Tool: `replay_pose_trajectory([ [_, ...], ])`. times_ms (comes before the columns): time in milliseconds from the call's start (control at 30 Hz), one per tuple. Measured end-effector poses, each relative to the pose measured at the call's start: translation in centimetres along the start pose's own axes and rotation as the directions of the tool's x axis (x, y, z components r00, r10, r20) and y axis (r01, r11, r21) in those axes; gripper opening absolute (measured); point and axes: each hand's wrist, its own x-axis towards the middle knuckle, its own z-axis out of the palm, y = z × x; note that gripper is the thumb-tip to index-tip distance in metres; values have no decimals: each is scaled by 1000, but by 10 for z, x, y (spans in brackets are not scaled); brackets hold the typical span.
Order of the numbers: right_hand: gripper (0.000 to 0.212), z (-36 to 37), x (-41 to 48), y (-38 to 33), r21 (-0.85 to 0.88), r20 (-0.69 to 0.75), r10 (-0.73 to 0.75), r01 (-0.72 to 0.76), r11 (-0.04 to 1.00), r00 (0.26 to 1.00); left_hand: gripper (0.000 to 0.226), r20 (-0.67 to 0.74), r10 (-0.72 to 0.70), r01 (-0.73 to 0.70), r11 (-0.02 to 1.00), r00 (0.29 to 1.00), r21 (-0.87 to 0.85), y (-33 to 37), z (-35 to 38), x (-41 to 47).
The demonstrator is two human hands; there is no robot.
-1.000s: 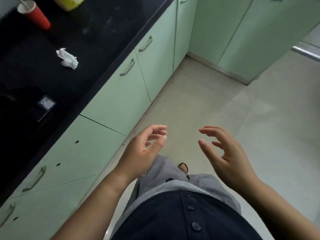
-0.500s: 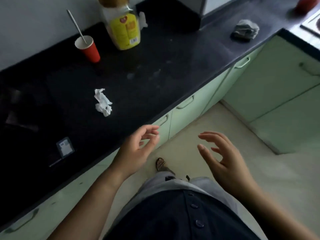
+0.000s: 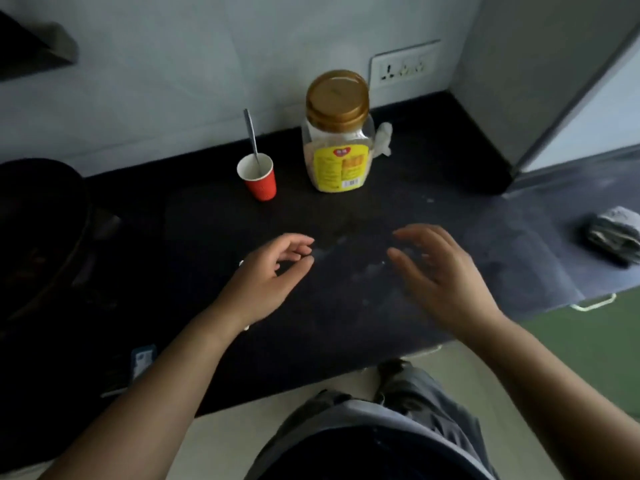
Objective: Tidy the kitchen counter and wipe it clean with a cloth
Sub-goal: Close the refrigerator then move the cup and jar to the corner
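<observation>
Cloth (image 3: 613,237): grey and crumpled into a heap, lying on the counter at the right edge of the frame, well apart from both hands.
Counter (image 3: 398,209): black, with pale smears at centre frame, between the hands.
Left hand (image 3: 266,278): centre-left, over the counter, fingers loosely curled, holding nothing.
Right hand (image 3: 446,275): centre-right, fingers loosely spread, slightly blurred, holding nothing.
Cup (image 3: 258,178): red, upper centre, a spoon (image 3: 251,133) standing in it.
Jar (image 3: 337,133): clear, gold lid, yellow label, just right of the cup.

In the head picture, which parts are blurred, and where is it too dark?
Head view: the right hand is motion-blurred, the left hand sharper; the counter is almost black at its left end, with a pale sheen near the grey cloth.
</observation>
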Motion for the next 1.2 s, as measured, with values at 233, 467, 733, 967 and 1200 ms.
replay_pose_trajectory([
  [233,33,-24,174,-19,-20,78,-276,278,960,958,20,-242,26,-5,996,970,89,28,-44,97],
  [467,54,-1,277,-31,-230,274,-394,457,859,877,13,-310,-67,147,959,948,243,13,-71,160],
  [733,50,43,302,-18,-423,197,-404,449,787,893,59,-406,-129,296,875,905,382,-34,-80,204],
  [967,32,45,311,-19,-400,145,-415,437,806,898,67,-401,-153,344,816,903,464,-67,-69,233],
  [1200,22,50,316,-19,-399,86,-418,416,817,904,62,-326,-163,307,833,931,460,-84,-69,236],
])
